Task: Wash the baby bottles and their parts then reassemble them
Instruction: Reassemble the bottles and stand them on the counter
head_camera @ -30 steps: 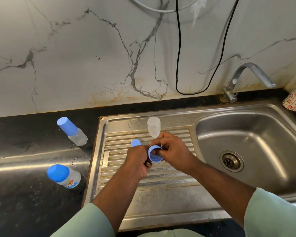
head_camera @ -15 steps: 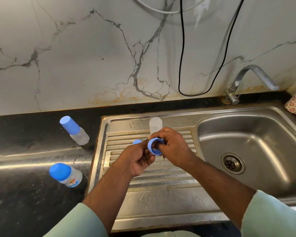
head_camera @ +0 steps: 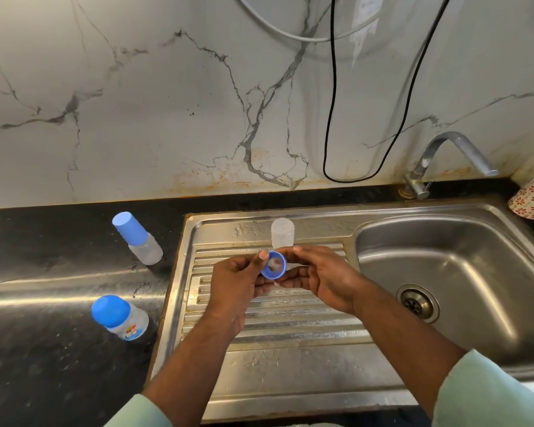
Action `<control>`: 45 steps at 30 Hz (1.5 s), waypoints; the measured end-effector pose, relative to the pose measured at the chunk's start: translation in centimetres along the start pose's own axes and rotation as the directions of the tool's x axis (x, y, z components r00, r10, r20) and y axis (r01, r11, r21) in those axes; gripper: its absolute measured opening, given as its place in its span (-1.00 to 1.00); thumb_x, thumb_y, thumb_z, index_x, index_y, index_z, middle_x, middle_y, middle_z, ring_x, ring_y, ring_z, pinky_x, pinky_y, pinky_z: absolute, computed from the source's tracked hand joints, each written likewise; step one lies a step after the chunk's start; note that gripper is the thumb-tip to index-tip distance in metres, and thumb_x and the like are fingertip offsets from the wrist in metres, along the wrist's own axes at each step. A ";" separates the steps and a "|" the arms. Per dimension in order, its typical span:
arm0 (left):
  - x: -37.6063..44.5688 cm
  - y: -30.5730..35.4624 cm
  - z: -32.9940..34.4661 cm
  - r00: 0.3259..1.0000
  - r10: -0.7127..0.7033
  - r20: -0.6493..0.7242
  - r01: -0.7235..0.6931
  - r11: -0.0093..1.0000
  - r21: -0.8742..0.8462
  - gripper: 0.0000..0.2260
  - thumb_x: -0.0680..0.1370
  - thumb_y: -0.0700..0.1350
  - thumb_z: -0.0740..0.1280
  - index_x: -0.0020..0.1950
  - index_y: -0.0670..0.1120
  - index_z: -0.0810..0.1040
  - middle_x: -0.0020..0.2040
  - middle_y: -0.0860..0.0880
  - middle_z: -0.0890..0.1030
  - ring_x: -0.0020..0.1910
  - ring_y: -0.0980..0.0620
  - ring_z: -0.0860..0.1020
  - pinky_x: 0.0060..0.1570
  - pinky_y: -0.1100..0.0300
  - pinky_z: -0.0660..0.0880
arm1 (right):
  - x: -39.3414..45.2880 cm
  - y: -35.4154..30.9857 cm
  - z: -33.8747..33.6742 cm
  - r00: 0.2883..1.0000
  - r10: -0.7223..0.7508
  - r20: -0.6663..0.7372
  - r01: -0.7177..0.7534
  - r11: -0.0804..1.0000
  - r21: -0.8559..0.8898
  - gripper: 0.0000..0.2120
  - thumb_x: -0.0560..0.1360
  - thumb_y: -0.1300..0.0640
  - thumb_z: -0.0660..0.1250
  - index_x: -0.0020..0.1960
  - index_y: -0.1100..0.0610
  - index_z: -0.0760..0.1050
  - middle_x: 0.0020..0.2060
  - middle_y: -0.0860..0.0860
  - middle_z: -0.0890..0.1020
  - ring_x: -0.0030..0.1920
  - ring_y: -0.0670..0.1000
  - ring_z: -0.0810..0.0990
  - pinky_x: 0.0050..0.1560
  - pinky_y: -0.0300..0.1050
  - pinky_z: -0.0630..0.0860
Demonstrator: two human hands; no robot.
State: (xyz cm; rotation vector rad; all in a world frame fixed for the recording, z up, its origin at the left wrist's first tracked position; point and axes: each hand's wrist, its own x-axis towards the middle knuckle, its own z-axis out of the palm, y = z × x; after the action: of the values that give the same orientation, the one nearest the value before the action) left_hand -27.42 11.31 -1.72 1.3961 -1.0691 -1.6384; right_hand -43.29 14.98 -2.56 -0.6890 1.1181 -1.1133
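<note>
Head view, both hands' fingers (head_camera: pixel 264 255) pinch blue ring (head_camera: pixel 274 265) — contents blurred

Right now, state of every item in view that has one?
blue ring: held over the drainboard, opening facing camera
left hand: pinching the ring
right hand: fingers on the ring
clear bottle: uncapped, upright on drainboard
tall bottle: capped, upright
short bottle: capped, upright
tap: no water running

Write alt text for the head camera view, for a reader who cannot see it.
Both hands, left hand and right hand, hold a blue bottle ring over a steel sink's ribbed drainboard. A clear uncapped bottle stands behind; two blue-capped bottles stand on the dark counter.
</note>
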 end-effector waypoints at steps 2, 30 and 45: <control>0.2 -0.1 -0.1 1.000 0.021 0.017 -0.023 0.997 0.074 -0.83 0.55 -0.08 0.39 -0.01 -0.16 0.70 -0.19 -0.11 0.73 -0.21 -0.08 0.71 -0.28 0.18 0.63 | 0.1 0.2 -0.6 0.999 -0.009 0.041 0.011 0.999 -0.051 -0.79 0.60 0.28 0.24 0.17 0.21 0.58 0.07 0.18 0.67 0.06 0.16 0.67 0.07 -0.02 0.62; 0.7 -1.9 -0.9 0.890 -0.225 0.396 0.416 0.756 -0.505 -0.61 0.43 -0.11 0.40 0.22 -0.22 0.57 0.07 -0.28 0.67 -0.05 -0.13 0.69 -0.06 0.07 0.66 | -0.3 1.4 1.9 0.842 -0.495 -0.215 0.208 0.666 -0.716 -0.83 0.39 0.09 0.52 -0.25 -0.10 0.55 0.20 -0.12 0.60 0.26 -0.13 0.50 0.22 -0.13 0.45; 0.8 -2.0 -1.2 0.890 -0.231 0.394 0.411 0.778 -0.475 -0.74 0.63 -0.10 0.25 0.15 -0.25 0.59 0.01 -0.29 0.67 -0.12 -0.10 0.67 -0.02 0.10 0.62 | -1.1 1.1 2.5 0.885 -0.459 -0.079 0.212 0.548 -0.809 -0.78 0.35 0.15 0.56 -0.21 -0.11 0.56 0.19 -0.19 0.51 0.20 -0.13 0.50 0.15 -0.11 0.55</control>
State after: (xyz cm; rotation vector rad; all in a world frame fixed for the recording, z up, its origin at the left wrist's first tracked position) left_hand -26.40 11.17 -3.98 0.9791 -0.4432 -2.2603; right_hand -40.61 16.11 -2.28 -1.5422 1.8185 -1.0268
